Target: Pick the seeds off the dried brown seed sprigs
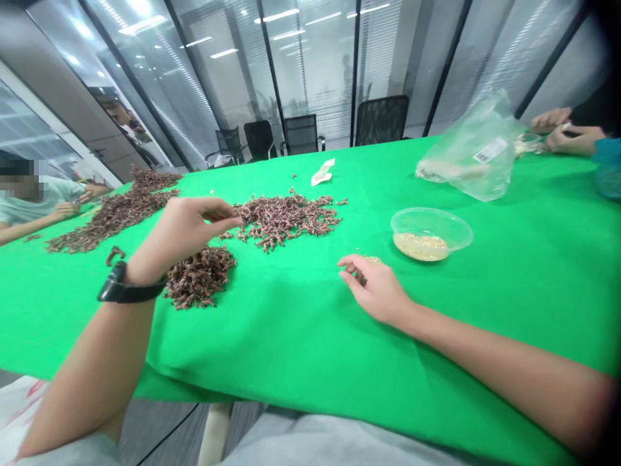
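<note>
My left hand [194, 223], with a dark band [133, 288] on its wrist, reaches to the left edge of a loose pile of small, knobbly brown dried pieces [291, 217]. Thumb and forefinger are apart there, and I make out nothing between them. Below that hand lies a denser heap of similar brown pieces [201, 278]. My right hand [371, 285] hovers over the green cloth, fingers loosely curled, a small gap between thumb and forefinger tips. Just behind it is a little pile of yellowish grains [372, 259], partly hidden. A clear plastic bowl [456, 239] holds more pale grains.
A clear plastic bag [485, 162] with a label stands at the back right. A crumpled white paper [323, 172] lies beyond the pile. Another brown heap [114, 220] lies at left near a person. Another person's hands [572, 133] are at far right.
</note>
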`<action>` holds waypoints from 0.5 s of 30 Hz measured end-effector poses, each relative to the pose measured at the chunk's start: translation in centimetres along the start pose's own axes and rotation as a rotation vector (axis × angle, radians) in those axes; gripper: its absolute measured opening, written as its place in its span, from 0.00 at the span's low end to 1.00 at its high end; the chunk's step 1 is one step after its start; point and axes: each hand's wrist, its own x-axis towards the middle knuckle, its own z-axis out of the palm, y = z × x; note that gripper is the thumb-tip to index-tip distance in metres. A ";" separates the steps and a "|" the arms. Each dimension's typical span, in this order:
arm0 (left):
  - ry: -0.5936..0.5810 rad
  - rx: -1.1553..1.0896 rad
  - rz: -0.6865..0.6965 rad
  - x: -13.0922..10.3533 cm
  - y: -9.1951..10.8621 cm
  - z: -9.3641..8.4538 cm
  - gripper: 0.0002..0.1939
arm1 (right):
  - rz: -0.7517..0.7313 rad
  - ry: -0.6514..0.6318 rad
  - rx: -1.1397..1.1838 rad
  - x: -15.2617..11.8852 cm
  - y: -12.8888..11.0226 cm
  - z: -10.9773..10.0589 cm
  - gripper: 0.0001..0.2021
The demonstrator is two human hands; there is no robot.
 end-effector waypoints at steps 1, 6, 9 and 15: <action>-0.011 0.077 -0.006 0.4 -1.2 -0.8 0.13 | 0.000 0.001 0.002 0.0 0.0 0.0 0.10; -0.072 0.268 -0.093 2.2 -6.0 -3.1 0.12 | -0.017 0.006 0.002 0.0 0.1 0.0 0.09; -0.106 0.296 -0.114 2.6 -7.6 -3.6 0.12 | -0.012 0.003 -0.006 0.1 0.1 0.0 0.10; -0.228 0.391 -0.124 3.2 -9.8 -3.5 0.11 | -0.006 -0.002 -0.002 0.1 -0.1 -0.1 0.10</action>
